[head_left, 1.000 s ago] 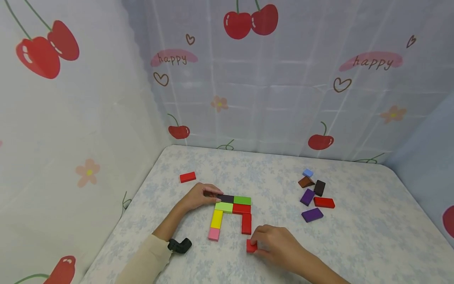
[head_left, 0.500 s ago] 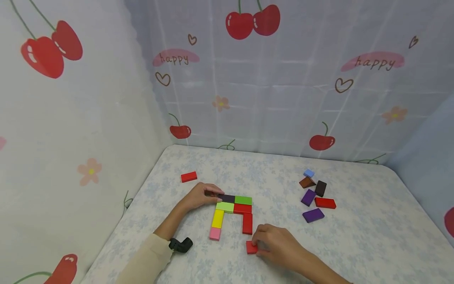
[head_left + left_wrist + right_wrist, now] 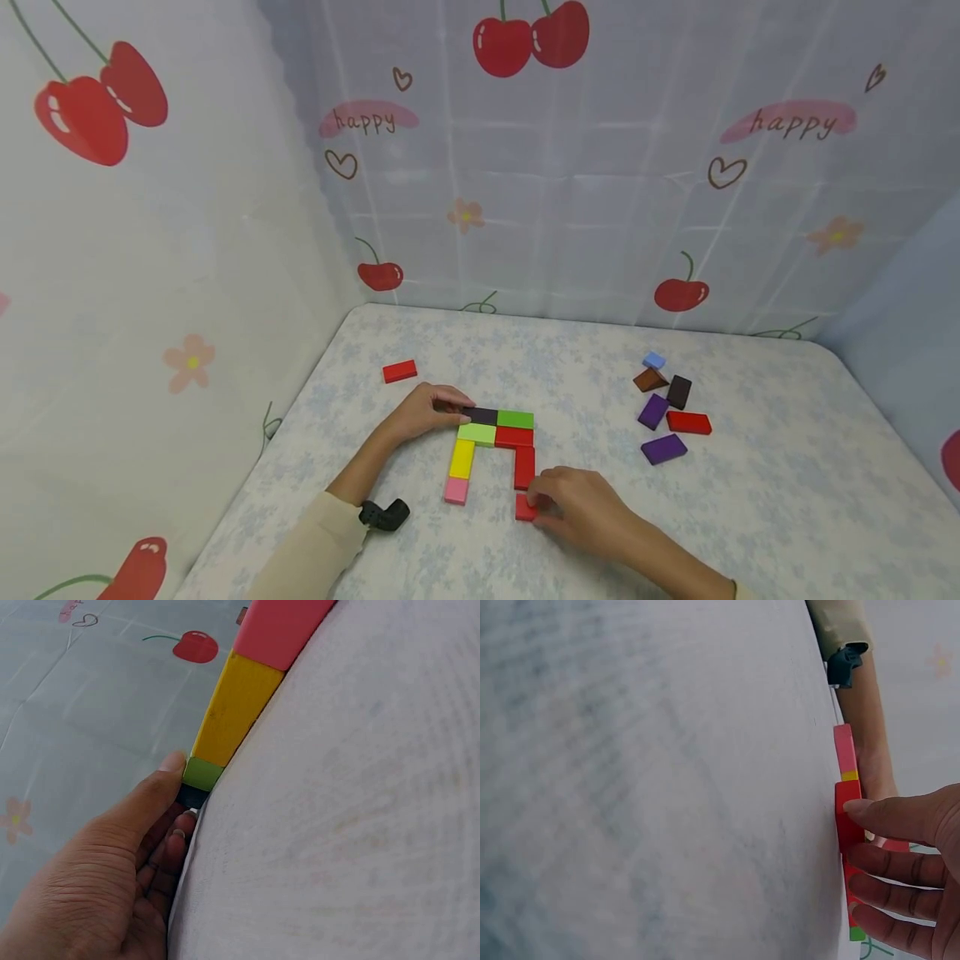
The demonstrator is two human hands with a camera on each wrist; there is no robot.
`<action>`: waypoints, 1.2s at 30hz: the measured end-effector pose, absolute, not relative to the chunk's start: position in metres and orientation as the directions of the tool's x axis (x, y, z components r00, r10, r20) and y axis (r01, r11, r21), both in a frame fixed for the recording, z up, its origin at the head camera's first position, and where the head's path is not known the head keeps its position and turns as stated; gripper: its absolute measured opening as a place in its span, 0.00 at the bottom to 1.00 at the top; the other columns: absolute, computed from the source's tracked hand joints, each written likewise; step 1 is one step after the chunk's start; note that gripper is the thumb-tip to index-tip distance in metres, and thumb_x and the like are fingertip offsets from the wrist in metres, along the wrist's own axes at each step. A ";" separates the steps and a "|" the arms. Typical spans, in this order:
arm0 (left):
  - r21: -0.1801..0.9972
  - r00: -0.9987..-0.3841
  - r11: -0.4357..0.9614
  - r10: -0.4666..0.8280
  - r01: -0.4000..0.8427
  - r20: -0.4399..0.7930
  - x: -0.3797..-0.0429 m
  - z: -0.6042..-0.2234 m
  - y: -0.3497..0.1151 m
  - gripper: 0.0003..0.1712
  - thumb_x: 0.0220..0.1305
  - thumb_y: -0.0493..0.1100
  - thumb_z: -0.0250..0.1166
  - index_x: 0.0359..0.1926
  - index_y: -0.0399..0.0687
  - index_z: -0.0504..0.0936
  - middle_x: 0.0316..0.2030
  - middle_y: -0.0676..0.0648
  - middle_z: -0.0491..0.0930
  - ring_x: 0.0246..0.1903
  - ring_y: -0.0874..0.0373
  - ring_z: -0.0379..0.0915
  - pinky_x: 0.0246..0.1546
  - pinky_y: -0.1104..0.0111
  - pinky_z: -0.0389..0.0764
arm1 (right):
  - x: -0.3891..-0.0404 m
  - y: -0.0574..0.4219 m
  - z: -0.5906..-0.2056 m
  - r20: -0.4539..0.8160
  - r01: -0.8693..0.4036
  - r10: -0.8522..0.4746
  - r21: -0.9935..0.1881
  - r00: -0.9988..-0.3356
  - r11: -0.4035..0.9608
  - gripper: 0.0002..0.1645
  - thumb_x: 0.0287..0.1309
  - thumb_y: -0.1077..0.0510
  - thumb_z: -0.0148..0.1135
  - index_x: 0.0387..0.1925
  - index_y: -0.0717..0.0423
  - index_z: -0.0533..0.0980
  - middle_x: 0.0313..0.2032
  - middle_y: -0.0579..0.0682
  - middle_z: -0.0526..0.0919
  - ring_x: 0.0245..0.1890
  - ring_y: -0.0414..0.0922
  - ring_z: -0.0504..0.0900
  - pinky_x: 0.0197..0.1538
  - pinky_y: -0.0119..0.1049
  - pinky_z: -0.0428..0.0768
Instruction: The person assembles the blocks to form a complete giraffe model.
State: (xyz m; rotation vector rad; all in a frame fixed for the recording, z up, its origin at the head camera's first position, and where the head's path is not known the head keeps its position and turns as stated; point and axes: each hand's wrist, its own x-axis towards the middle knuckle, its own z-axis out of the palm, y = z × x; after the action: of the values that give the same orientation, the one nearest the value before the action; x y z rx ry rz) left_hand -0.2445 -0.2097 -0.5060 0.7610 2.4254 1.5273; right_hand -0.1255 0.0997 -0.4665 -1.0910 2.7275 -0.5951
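Flat coloured blocks form an arch on the table. My left hand [image 3: 422, 413] pinches the left end of a black block [image 3: 482, 416] in its top row, beside a green block [image 3: 515, 419]. Under these lie a light green block [image 3: 476, 434] and a red one. The left leg is a yellow block [image 3: 462, 459] with a pink block [image 3: 456, 490] below; a red block [image 3: 524, 468] makes the right leg. Just below that leg, my right hand [image 3: 581, 507] holds a small red block [image 3: 848, 817] between thumb and fingers; its fingers partly cover it in the head view.
A loose red block [image 3: 400, 372] lies at the back left. On the right are two purple blocks [image 3: 664, 449], a red block [image 3: 688, 422], a dark block [image 3: 679, 392], a brown triangular block [image 3: 650, 380] and a light blue one [image 3: 654, 360]. A patterned curtain closes the back.
My right hand has slid the small red block up and slightly left, nearer to the red right leg. The left hand has stayed at the black block.
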 end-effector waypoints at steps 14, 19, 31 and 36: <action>0.876 -0.867 0.369 0.487 0.310 0.102 -0.245 -0.507 -0.209 0.15 0.63 0.38 0.73 0.51 0.46 0.89 0.46 0.50 0.87 0.39 0.62 0.78 0.41 0.72 0.79 | -0.131 0.097 -0.467 0.023 -0.630 -0.676 -0.386 -0.737 0.674 0.10 0.52 0.53 0.79 0.36 0.42 0.85 0.36 0.34 0.85 0.34 0.32 0.78 0.40 0.34 0.82; 0.878 -0.867 0.363 0.487 0.313 0.107 -0.245 -0.507 -0.208 0.15 0.63 0.38 0.73 0.51 0.47 0.89 0.46 0.50 0.87 0.39 0.60 0.78 0.41 0.72 0.78 | -0.131 0.097 -0.467 0.023 -0.632 -0.675 -0.379 -0.737 0.677 0.10 0.51 0.52 0.79 0.36 0.42 0.85 0.36 0.35 0.86 0.34 0.32 0.79 0.41 0.35 0.83; 0.883 -0.864 0.355 0.493 0.306 0.102 -0.245 -0.505 -0.209 0.14 0.63 0.38 0.73 0.50 0.48 0.89 0.46 0.51 0.87 0.40 0.65 0.78 0.42 0.71 0.79 | -0.131 0.097 -0.468 0.022 -0.616 -0.664 -0.397 -0.748 0.681 0.11 0.51 0.53 0.80 0.37 0.44 0.85 0.34 0.35 0.85 0.30 0.30 0.75 0.38 0.31 0.81; 0.879 -0.860 0.355 0.498 0.319 0.111 -0.242 -0.500 -0.209 0.14 0.63 0.37 0.73 0.50 0.47 0.89 0.45 0.51 0.87 0.39 0.66 0.78 0.42 0.71 0.79 | -0.133 0.099 -0.468 0.011 -0.587 -0.647 -0.430 -0.763 0.685 0.13 0.50 0.52 0.80 0.38 0.43 0.84 0.34 0.34 0.83 0.31 0.31 0.75 0.36 0.30 0.79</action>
State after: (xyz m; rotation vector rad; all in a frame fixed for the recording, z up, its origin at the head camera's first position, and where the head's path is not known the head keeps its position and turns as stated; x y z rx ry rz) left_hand -0.2422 -0.2091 -0.5002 0.7435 2.4366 1.5192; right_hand -0.1328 0.0988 -0.4683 -1.0138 2.7522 -0.6278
